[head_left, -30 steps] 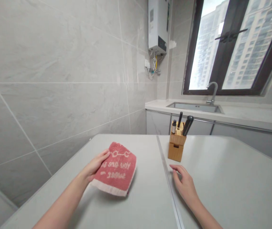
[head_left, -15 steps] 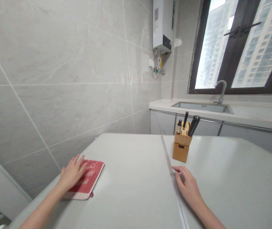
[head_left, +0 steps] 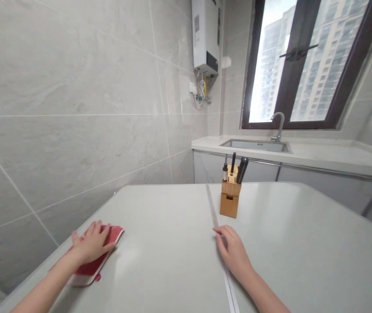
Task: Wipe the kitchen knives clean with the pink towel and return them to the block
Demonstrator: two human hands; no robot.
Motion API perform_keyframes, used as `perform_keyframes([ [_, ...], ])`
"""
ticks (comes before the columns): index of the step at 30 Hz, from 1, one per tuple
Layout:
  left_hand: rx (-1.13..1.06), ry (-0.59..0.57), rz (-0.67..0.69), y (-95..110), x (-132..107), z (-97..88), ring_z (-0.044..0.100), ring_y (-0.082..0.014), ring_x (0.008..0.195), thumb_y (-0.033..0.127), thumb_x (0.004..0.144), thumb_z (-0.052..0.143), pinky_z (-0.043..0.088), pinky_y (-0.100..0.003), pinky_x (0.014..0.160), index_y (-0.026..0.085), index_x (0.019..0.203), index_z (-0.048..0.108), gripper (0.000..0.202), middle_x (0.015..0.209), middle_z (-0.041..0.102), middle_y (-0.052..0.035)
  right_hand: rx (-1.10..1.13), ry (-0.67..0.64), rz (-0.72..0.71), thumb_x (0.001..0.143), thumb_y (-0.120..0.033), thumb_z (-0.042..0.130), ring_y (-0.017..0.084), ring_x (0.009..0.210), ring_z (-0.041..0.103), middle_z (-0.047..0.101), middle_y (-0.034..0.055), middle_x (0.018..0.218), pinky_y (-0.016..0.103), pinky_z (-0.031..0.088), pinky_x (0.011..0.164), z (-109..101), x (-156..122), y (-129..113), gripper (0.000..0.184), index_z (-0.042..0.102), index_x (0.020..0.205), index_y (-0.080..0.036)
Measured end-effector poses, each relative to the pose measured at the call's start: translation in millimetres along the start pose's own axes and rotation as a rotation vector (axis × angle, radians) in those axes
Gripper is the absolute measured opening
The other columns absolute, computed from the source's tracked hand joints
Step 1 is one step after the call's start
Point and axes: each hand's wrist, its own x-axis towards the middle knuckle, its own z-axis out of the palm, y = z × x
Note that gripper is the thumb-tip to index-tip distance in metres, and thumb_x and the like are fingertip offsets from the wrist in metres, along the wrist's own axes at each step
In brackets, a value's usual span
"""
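Note:
Under my left hand (head_left: 92,247) lies a folded red cloth (head_left: 88,267) with a pale edge and a small red tab at its side. That palm is down on it, fingers spread, covering much of the cloth. The cloth's right edge looks slightly curled off the white table (head_left: 159,243). My right hand (head_left: 234,252) rests on the table at the metal seam (head_left: 212,208), fingers loosely bent, thumb and forefinger a little apart, with nothing seen between them. Just beyond it stands a wooden knife block (head_left: 229,202) with several black-handled tools.
A grey tiled wall (head_left: 75,152) runs along the table's left side. Behind the table is a counter (head_left: 319,150) with a sink (head_left: 254,145) and a tap (head_left: 279,126) below a window. A white water heater (head_left: 205,39) hangs in the corner.
The view has turned to the right, shifting everything leftward. The cloth looks narrower, its right edge more curled, and my left hand covers more of it. My right hand stays by the seam.

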Motion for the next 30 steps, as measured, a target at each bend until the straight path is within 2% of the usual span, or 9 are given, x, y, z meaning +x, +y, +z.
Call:
perform_keyframes([
  [3, -0.282, 0.035, 0.297, 100, 5, -52.7, 0.013, -0.0331, 0.134, 0.051, 0.071, 0.052, 0.011, -0.058, 0.102, 0.015, 0.138, 0.029, 0.08, 0.146, 0.019, -0.0155, -0.014, -0.017, -0.046, 0.085, -0.013, 0.04, 0.023, 0.09, 0.056, 0.061, 0.0079, 0.09, 0.041, 0.044, 0.083, 0, -1, -4, 0.022, 0.056, 0.097, -0.019],
  [5, -0.633, -0.017, 0.557, 184, 3, -82.8, 0.021, -0.0255, 0.133, 0.053, 0.07, 0.056, 0.018, -0.042, 0.107, 0.017, 0.141, 0.02, 0.087, 0.147, 0.021, -0.0131, -0.021, -0.024, -0.063, 0.085, -0.013, 0.04, 0.023, 0.09, 0.055, 0.061, 0.0075, 0.091, 0.041, 0.043, 0.083, -2, -1, -7, 0.022, 0.056, 0.098, -0.02],
  [7, -0.924, -0.054, 0.644, 270, 1, -100.5, 0.022, -0.0253, 0.133, 0.054, 0.063, 0.065, 0.02, -0.037, 0.107, 0.013, 0.142, 0.014, 0.102, 0.146, 0.021, -0.016, -0.028, -0.028, -0.071, 0.085, -0.012, 0.04, 0.023, 0.09, 0.055, 0.061, 0.007, 0.091, 0.041, 0.043, 0.084, -3, -2, -8, 0.022, 0.056, 0.098, -0.02],
  [11, -1.181, 0.009, 0.457, 403, 2, -102.1, 0.011, -0.0318, 0.135, 0.049, 0.04, 0.081, 0.015, -0.04, 0.108, 0.006, 0.141, 0.001, 0.135, 0.145, 0.013, -0.0253, -0.063, -0.041, -0.082, 0.083, -0.01, 0.04, 0.023, 0.086, 0.056, 0.062, 0.0075, 0.087, 0.04, 0.045, 0.08, -3, -3, -3, 0.022, 0.057, 0.093, -0.019],
  [14, -1.308, 0.079, 0.244, 455, 4, -94.0, 0.022, -0.0321, 0.132, 0.044, 0.047, 0.081, 0.019, -0.044, 0.104, 0.013, 0.139, 0.001, 0.125, 0.141, 0.023, -0.0261, -0.098, -0.02, -0.073, 0.075, -0.006, 0.044, 0.026, 0.09, 0.057, 0.063, 0.0107, 0.091, 0.041, 0.046, 0.08, 1, -6, 6, 0.027, 0.058, 0.096, -0.016],
  [18, -1.362, 0.104, 0.128, 477, 6, -87.9, 0.039, -0.0302, 0.123, 0.038, 0.061, 0.075, 0.029, -0.043, 0.093, 0.016, 0.135, 0.013, 0.099, 0.131, 0.037, -0.0272, -0.066, -0.04, -0.068, 0.071, -0.007, 0.048, 0.027, 0.102, 0.054, 0.061, 0.0134, 0.108, 0.04, 0.045, 0.086, 5, -9, 12, 0.037, 0.055, 0.106, -0.015],
  [23, -1.298, 0.106, 0.125, 467, 14, -89.5, 0.049, -0.0282, 0.114, 0.038, 0.066, 0.072, 0.034, -0.04, 0.086, 0.018, 0.128, 0.024, 0.081, 0.122, 0.048, -0.0252, -0.058, -0.068, -0.073, 0.074, -0.007, 0.046, 0.025, 0.093, 0.057, 0.063, 0.0107, 0.096, 0.04, 0.046, 0.082, 0, -9, 5, 0.029, 0.057, 0.099, -0.016],
  [26, -1.239, 0.169, 0.124, 439, 27, -96.8, 0.053, -0.0273, 0.109, 0.04, 0.065, 0.072, 0.037, -0.037, 0.084, 0.016, 0.123, 0.029, 0.076, 0.117, 0.053, -0.0223, -0.043, -0.071, -0.074, 0.081, -0.01, 0.041, 0.022, 0.086, 0.057, 0.063, 0.0071, 0.086, 0.038, 0.045, 0.081, -6, -8, -2, 0.023, 0.058, 0.093, -0.019],
  [30, -1.161, 0.327, 0.131, 369, 55, -110.7, 0.057, -0.0241, 0.102, 0.04, 0.062, 0.074, 0.04, -0.032, 0.082, 0.018, 0.115, 0.037, 0.069, 0.11, 0.058, -0.0153, -0.025, -0.077, -0.084, 0.086, -0.015, 0.04, 0.022, 0.087, 0.057, 0.063, 0.0071, 0.087, 0.039, 0.044, 0.082, -9, -8, -6, 0.022, 0.058, 0.096, -0.02],
])
